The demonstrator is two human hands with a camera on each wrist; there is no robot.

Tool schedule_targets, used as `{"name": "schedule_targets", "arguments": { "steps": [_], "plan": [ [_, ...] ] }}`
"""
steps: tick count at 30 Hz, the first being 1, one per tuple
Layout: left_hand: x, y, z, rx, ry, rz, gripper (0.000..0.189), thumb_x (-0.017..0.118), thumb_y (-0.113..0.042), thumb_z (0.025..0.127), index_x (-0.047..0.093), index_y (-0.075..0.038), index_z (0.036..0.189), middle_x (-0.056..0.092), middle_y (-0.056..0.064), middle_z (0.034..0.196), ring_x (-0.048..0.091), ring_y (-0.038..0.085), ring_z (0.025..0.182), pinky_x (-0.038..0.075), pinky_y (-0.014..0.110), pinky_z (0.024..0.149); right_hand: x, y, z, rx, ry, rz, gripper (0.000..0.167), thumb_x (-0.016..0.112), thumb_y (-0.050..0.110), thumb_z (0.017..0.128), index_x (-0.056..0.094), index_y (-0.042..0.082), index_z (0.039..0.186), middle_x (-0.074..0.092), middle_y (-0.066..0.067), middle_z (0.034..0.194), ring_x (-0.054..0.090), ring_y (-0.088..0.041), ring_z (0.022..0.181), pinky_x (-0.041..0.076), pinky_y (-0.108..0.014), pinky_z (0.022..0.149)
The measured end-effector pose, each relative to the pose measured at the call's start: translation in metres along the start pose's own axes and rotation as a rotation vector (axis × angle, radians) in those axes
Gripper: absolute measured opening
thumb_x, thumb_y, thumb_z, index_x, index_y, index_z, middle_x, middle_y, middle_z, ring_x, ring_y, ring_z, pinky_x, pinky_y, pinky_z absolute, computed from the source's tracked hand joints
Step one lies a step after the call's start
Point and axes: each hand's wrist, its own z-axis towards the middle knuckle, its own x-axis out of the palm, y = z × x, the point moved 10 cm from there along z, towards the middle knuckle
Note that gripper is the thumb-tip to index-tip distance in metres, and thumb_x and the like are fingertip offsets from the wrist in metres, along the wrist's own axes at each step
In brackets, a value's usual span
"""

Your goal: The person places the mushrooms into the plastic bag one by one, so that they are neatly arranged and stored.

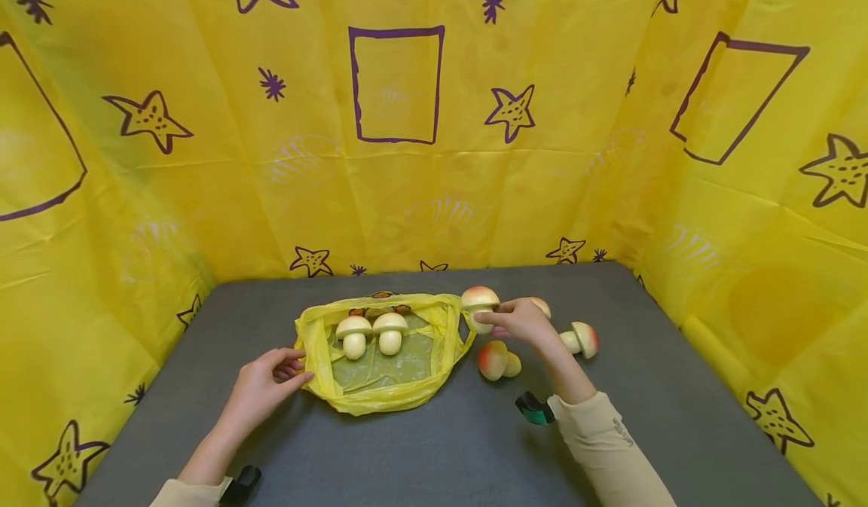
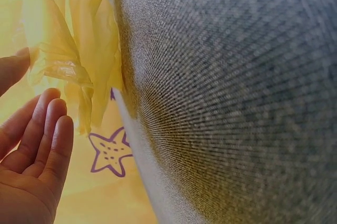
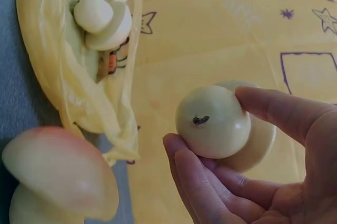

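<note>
A yellow plastic bag (image 1: 319, 356) lies with its mouth spread wide. Inside it are two toy mushrooms (image 1: 354, 335), pale with rounded caps, side by side. My left hand (image 1: 261, 386) is at the bag's left rim, fingers loosely extended; the left wrist view shows a gap between thumb and fingertips, beside the yellow plastic (image 2: 68, 50). Just past the bag's right rim, my right hand (image 1: 525, 322) grips another toy mushroom (image 1: 480, 297) with a reddish cap. In the right wrist view, its stem end (image 3: 213, 124) faces the camera, thumb and fingers around it.
Right of the bag, more toy mushrooms lie on the dark grey table (image 1: 407, 462): one with a red cap (image 1: 493, 360) in front, another on its side (image 1: 581, 339), and one partly behind the right hand (image 1: 541, 306). Yellow patterned cloth (image 1: 407, 190) encloses the back and sides.
</note>
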Motion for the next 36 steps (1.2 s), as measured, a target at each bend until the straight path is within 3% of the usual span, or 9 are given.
{"name": "schedule_targets", "arguments": {
  "steps": [6, 17, 26, 31, 36],
  "plan": [
    [0.0, 0.0, -0.002, -0.006, 0.0, -0.003, 0.034, 0.081, -0.024, 0.075, 0.07, -0.007, 0.103, 0.065, -0.002, 0.082, 0.06, 0.005, 0.071, 0.054, 0.025, 0.064, 0.01, 0.002, 0.005, 0.011, 0.016, 0.011, 0.046, 0.074, 0.035, 0.081, 0.068, -0.004, 0.105, 0.07, -0.013, 0.09, 0.07, -0.02, 0.079, 0.056, -0.039, 0.082],
    [0.002, 0.001, -0.003, 0.011, -0.007, 0.0, 0.034, 0.081, -0.022, 0.075, 0.069, -0.007, 0.102, 0.065, -0.001, 0.082, 0.06, 0.004, 0.07, 0.053, 0.023, 0.063, 0.031, 0.01, 0.013, 0.019, 0.028, 0.018, 0.042, 0.076, 0.035, 0.079, 0.071, -0.002, 0.099, 0.071, -0.013, 0.092, 0.069, -0.03, 0.089, 0.058, -0.031, 0.072],
    [0.002, 0.0, -0.003, 0.023, -0.018, 0.009, 0.033, 0.082, -0.021, 0.074, 0.07, -0.007, 0.101, 0.065, -0.001, 0.081, 0.06, 0.004, 0.07, 0.052, 0.021, 0.062, 0.05, 0.016, 0.021, 0.02, 0.045, -0.002, 0.041, 0.076, 0.037, 0.078, 0.071, 0.0, 0.095, 0.071, -0.011, 0.09, 0.07, -0.029, 0.086, 0.056, -0.039, 0.081],
    [0.002, -0.001, -0.004, 0.023, -0.021, 0.009, 0.033, 0.082, -0.02, 0.074, 0.069, -0.006, 0.101, 0.065, -0.001, 0.081, 0.06, 0.005, 0.07, 0.053, 0.022, 0.063, 0.06, 0.018, 0.024, 0.031, 0.038, -0.021, 0.035, 0.077, 0.037, 0.077, 0.073, 0.002, 0.082, 0.072, -0.011, 0.081, 0.071, -0.028, 0.082, 0.056, -0.04, 0.08],
    [0.003, 0.0, -0.004, 0.011, -0.011, 0.011, 0.033, 0.081, -0.022, 0.075, 0.069, -0.007, 0.102, 0.065, -0.002, 0.081, 0.06, 0.005, 0.07, 0.053, 0.022, 0.063, 0.067, 0.015, 0.028, 0.047, 0.028, -0.041, 0.036, 0.078, 0.038, 0.076, 0.073, 0.003, 0.082, 0.072, -0.011, 0.077, 0.071, -0.027, 0.08, 0.056, -0.038, 0.078]
  ]
}}
